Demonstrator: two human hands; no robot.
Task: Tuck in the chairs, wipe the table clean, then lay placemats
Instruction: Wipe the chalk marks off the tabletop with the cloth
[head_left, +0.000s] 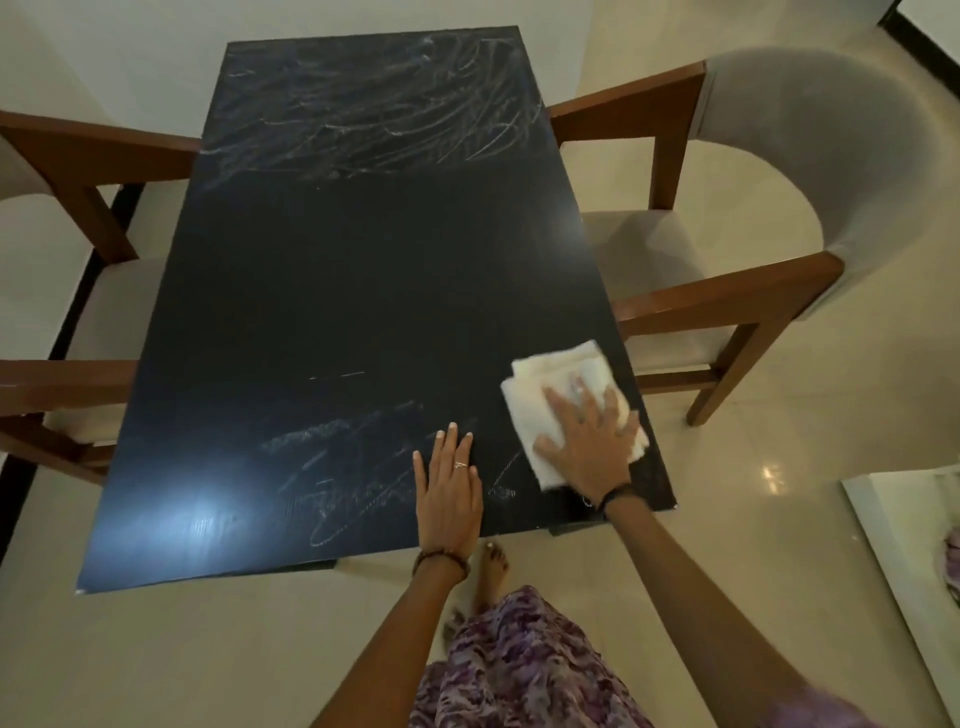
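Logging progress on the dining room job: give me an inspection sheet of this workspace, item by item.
Surface: dark table with chalk-like scribbles at the far end and more at the near end; middle band looks clean.
Job's things: folded white cloth flat at the near right corner. Right chair stands pulled out; left chair is closer in. No placemats seen.
Clutter: nothing seen on the table.
Grippers: right hand presses flat on the cloth; left hand rests flat on the table beside it.
Cables: nothing seen.
Surroundings: glossy light tiled floor, white wall behind.
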